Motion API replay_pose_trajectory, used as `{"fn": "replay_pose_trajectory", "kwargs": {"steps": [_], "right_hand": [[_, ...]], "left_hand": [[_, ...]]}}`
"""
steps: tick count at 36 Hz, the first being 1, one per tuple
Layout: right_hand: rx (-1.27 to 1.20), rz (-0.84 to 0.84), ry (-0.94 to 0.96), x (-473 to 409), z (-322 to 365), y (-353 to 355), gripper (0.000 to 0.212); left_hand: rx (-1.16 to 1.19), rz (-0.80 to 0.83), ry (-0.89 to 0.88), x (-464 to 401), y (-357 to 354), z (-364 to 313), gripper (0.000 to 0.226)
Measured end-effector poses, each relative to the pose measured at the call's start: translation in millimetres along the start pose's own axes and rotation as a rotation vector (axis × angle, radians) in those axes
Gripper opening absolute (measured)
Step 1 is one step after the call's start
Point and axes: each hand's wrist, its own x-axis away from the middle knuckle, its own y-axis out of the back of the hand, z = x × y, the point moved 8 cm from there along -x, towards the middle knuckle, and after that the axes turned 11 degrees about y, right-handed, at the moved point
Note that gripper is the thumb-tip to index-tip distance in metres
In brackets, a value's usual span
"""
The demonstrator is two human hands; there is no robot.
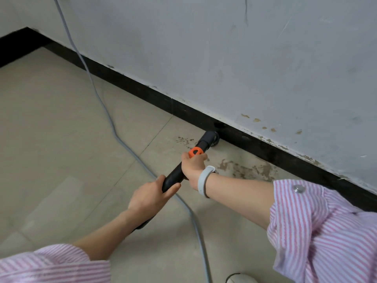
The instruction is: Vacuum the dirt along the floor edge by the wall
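A black vacuum wand [175, 174] with an orange collar [196, 152] slants across the tiled floor toward the wall. Its round black nozzle [210, 138] touches the floor right at the black skirting board [255, 144]. My right hand [193, 166], with a white wristband, grips the wand just behind the orange collar. My left hand [152, 194] grips the wand lower down, nearer to me. Brown dirt patches [244, 169] lie on the tile to the right of the nozzle, and smaller specks [183, 139] lie to its left.
A grey power cord [114, 127] hangs from the upper left wall and trails across the floor, passing under the wand toward the bottom edge. The wall [244, 58] is white with peeling spots low down. A shoe tip [240, 278] shows at the bottom.
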Motion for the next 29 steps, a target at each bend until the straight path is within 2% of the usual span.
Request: {"fn": "replay_pose_trajectory", "kwargs": {"steps": [8, 14, 20, 29], "right_hand": [[-0.036, 0.227, 0.069, 8, 22, -85, 0.063], [-0.296, 0.342, -0.038, 11, 23, -111, 0.052], [-0.193, 0.365, 0.020, 11, 23, -113, 0.053], [-0.086, 0.257, 0.048, 10, 4, -92, 0.062]], "left_hand": [[0.061, -0.069, 0.154, -3, 30, 64, 0.043], [0.101, -0.088, 0.216, -10, 33, 93, 0.046], [0.112, -0.086, 0.224, -11, 26, 95, 0.044], [0.060, -0.022, 0.155, -11, 9, 79, 0.042]]}}
